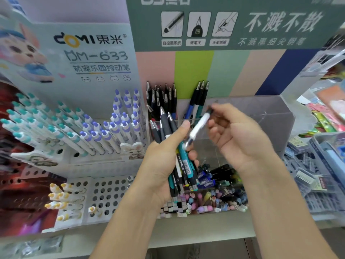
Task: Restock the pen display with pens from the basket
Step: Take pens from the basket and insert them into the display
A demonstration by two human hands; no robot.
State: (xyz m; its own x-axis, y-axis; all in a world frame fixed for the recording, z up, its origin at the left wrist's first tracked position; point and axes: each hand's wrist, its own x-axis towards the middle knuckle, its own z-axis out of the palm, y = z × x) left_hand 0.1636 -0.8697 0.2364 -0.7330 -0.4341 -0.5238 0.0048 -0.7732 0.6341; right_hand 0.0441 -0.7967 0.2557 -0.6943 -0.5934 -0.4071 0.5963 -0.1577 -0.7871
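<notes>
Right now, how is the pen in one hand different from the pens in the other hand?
The right hand pinches one white pen; the left hand grips a whole bundle of pens. The white pen is tilted and blurred; the bundle stands more upright and sharper. The bundle is mostly teal, black and grey. Both are held in front of the clear display bin.

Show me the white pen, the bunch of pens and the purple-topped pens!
white pen (198,127), head view, middle of its barrel.
bunch of pens (183,161), head view, teal barrel with label.
purple-topped pens (125,116), head view, one pen's purple cap.
</notes>
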